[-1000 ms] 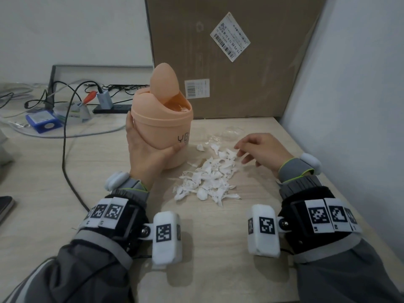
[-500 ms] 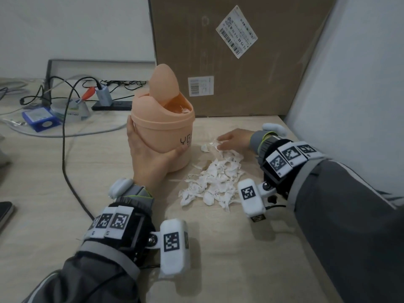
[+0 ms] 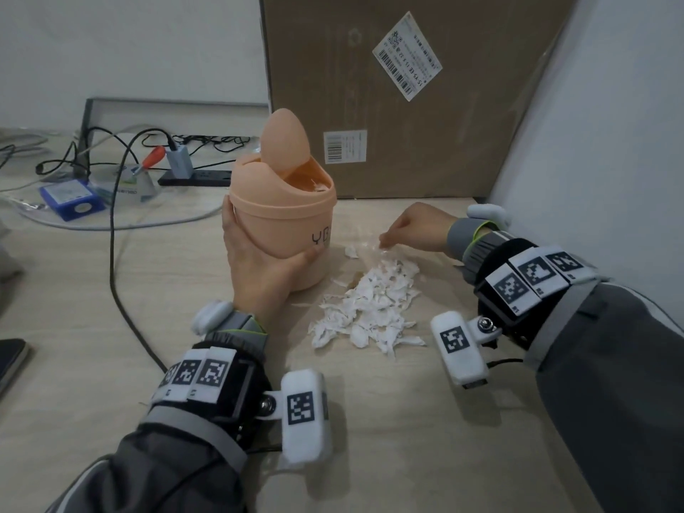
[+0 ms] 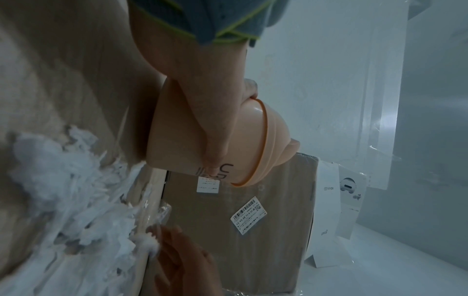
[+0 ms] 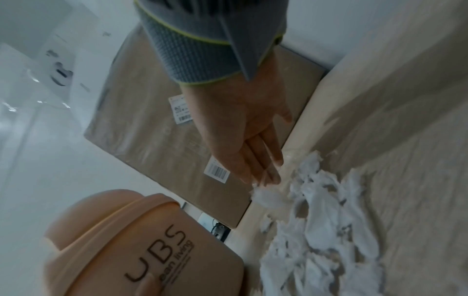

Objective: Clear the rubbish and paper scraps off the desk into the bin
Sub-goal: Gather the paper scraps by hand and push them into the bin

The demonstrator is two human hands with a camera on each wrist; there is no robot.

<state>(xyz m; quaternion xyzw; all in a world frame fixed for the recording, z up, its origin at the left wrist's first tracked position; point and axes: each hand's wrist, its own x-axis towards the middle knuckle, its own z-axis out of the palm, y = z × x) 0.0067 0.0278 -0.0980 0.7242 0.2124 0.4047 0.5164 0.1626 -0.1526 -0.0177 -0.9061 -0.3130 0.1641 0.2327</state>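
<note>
A peach swing-lid bin [image 3: 285, 220] stands upright on the desk, its lid tipped open with white scraps inside. My left hand [image 3: 255, 268] grips its near side, thumb across the lettering; the same grip shows in the left wrist view [image 4: 215, 112]. A pile of torn white paper scraps [image 3: 370, 305] lies just right of the bin. My right hand [image 3: 394, 235] reaches to the pile's far end. Its straight fingers [image 5: 263, 166] touch the outermost scraps [image 5: 268, 196] and a bit of clear film [image 4: 162, 212], holding nothing.
A big cardboard box [image 3: 407, 105] stands behind the bin and a wall [image 3: 592, 142] closes the right side. A black cable [image 3: 113, 253] runs down the desk at left, with a blue box [image 3: 70, 198], a power strip [image 3: 196, 177] and a phone [image 3: 11, 361] beyond.
My right hand moved from the pile's right side to its far end near the bin, the forearm swinging across. The left hand kept hold of the bin.
</note>
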